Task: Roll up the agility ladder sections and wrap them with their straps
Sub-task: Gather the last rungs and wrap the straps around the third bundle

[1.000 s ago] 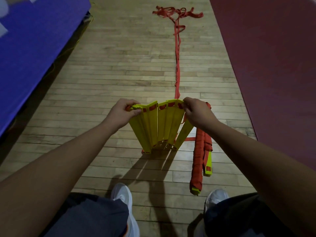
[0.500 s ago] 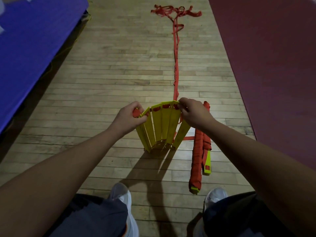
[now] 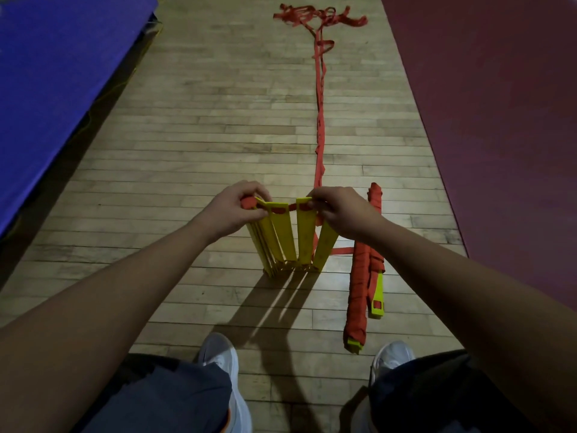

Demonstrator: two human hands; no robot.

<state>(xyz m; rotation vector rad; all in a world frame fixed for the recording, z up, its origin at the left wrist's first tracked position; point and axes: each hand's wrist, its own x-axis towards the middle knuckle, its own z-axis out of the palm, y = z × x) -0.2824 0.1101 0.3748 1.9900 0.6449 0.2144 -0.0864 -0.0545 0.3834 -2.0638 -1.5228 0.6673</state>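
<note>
Closed up since a second ago: the fan of rungs [image 3: 285, 235] is narrower, most of them now packed against the left hand [image 3: 235, 210], with a gap before the last two under the right hand [image 3: 342, 210].

Grip: both clamped. Left fingers curl round the top ends of the packed rungs and a red loop of strap there. Right fingers pinch the tops of the outer two rungs. Rungs stand on end on the floor [image 3: 193, 145], bottoms bunched, tops joined by short red strap links.

Outward: strap [image 3: 320, 120] runs from behind the right hand toward 12 o'clock and ends in a loose tangle [image 3: 318, 17] far up the floor. At 4 o'clock of the rungs lies a finished bundle [image 3: 362, 282], wound in red, yellow ends showing. Blue mat [image 3: 62, 73] at 10 o'clock, red mat [image 3: 499, 120] at 2 o'clock. Shoes [image 3: 218, 354] at 6 o'clock.

Progress, as judged: one section done. This one is nearly gathered, not yet squared into a single stack. Wrapping not begun, and the long strap with its tangle is left to haul in and wind on.
</note>
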